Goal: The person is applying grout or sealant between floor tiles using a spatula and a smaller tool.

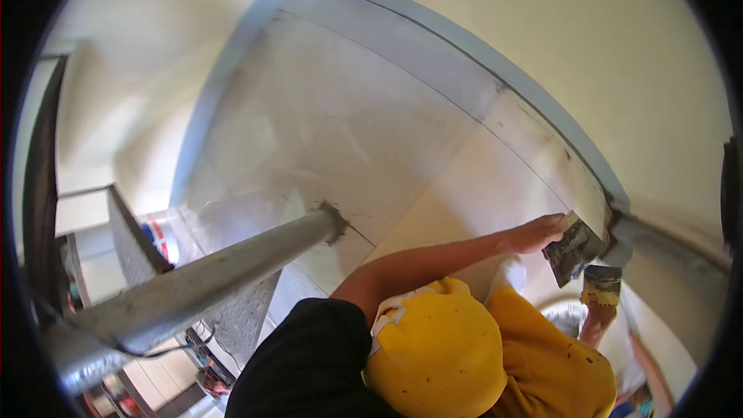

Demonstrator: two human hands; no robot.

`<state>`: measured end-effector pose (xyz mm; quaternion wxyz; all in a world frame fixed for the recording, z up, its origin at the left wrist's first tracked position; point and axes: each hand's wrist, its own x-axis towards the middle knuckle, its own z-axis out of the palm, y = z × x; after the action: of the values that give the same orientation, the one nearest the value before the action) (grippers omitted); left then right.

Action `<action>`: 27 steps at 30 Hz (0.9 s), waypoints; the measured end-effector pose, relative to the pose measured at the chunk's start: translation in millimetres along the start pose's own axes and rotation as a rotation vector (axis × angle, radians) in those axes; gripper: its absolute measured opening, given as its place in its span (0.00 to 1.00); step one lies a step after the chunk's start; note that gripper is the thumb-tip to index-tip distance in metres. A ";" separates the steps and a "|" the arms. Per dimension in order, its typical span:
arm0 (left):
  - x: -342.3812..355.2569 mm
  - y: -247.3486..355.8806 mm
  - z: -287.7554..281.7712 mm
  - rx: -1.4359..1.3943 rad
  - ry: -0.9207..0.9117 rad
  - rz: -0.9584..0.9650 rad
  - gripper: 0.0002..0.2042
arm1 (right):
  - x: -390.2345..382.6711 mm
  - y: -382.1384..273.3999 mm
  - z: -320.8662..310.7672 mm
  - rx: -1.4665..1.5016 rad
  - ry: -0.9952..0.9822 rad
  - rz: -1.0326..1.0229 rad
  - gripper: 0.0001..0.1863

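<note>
My left hand (534,234) reaches across from the black sleeve, closed on a broad flat scraper (574,251) smeared with dark mortar. Below it, my right hand (597,319) grips a smaller putty knife (602,282) with a dark, dirty blade and some yellow at its lower part. The two blades are close together beside the mortar-stained corner (615,228) at the foot of the right wall. A rounded pale bucket or basin (561,313) is partly hidden behind my yellow-clothed leg (433,340).
A grey pipe (232,263) rises from a mortar patch in the tiled floor (348,124). A blue-grey skirting band (449,31) runs along cream walls. Left, a white bucket (159,240), dark-edged panels and cluttered tools. A bare limb (650,364) shows at lower right; whose, I cannot tell.
</note>
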<state>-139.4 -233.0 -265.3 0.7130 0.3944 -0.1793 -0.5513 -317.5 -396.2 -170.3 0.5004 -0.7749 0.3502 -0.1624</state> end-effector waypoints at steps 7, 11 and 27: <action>-76.4 122.4 -30.3 -0.129 0.295 0.157 0.21 | 69.0 -126.1 75.8 0.081 -0.424 -0.284 0.05; -119.1 164.4 -41.8 -0.155 0.563 0.302 0.18 | 100.6 -163.6 117.6 0.171 -0.555 -0.368 0.03; -159.3 230.7 -86.0 -0.660 1.100 0.671 0.10 | 121.1 -284.4 284.1 0.155 -0.836 -0.949 0.14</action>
<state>16.5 -35.2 -115.1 0.9128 0.3027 0.2696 -0.0501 46.7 -221.4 -56.1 0.5231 -0.8052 -0.2689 -0.0751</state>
